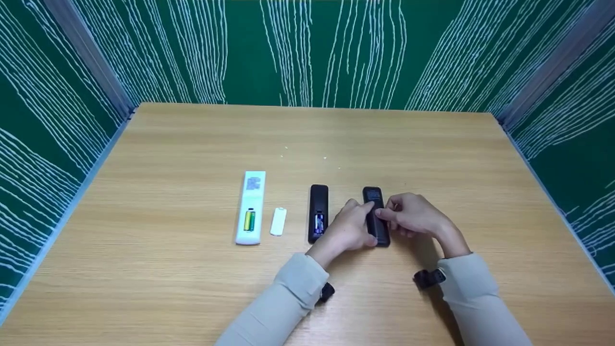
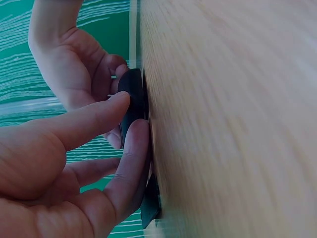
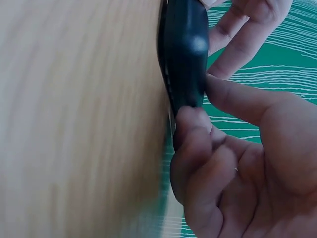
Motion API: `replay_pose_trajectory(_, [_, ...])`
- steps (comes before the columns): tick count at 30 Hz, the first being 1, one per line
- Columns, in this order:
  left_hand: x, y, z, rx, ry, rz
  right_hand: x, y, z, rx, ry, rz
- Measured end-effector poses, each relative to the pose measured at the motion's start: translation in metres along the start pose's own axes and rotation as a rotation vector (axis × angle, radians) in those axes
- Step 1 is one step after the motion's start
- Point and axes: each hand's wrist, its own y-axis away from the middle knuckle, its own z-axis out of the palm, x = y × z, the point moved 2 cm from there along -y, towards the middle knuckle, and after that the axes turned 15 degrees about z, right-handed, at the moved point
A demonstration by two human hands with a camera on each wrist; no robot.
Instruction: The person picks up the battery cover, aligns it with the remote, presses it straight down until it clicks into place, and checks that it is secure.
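Observation:
A black remote control (image 1: 379, 231) lies face down on the table, a label near its far end. My left hand (image 1: 347, 228) holds it from the left, thumb at the near end and index finger on the upper back. From the right, my right hand (image 1: 415, 216) grips its edge, thumb on the back and other fingers curled at the side. Both wrist views show fingertips against the dark casing (image 3: 187, 49). Just left of my left hand lies a second black remote (image 1: 318, 198), its battery compartment uncovered with batteries (image 1: 319, 224) inside.
Farther left, a white remote (image 1: 252, 199) lies back up with green and yellow batteries (image 1: 249, 221) in its uncovered compartment. A white battery cover (image 1: 278, 221) lies beside it. Small white specks dot the wooden table (image 1: 192, 144) farther back. Green, white-streaked walls (image 1: 250, 53) enclose it.

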Motion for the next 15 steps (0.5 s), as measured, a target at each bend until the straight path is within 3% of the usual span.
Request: replay_pose_trajectory(15, [-0.0003, -0.0002, 0.0002, 0.006, 0.008, 0.008, -0.0023, 0.0045, -0.0051, 0.085, 0.110, -0.074])
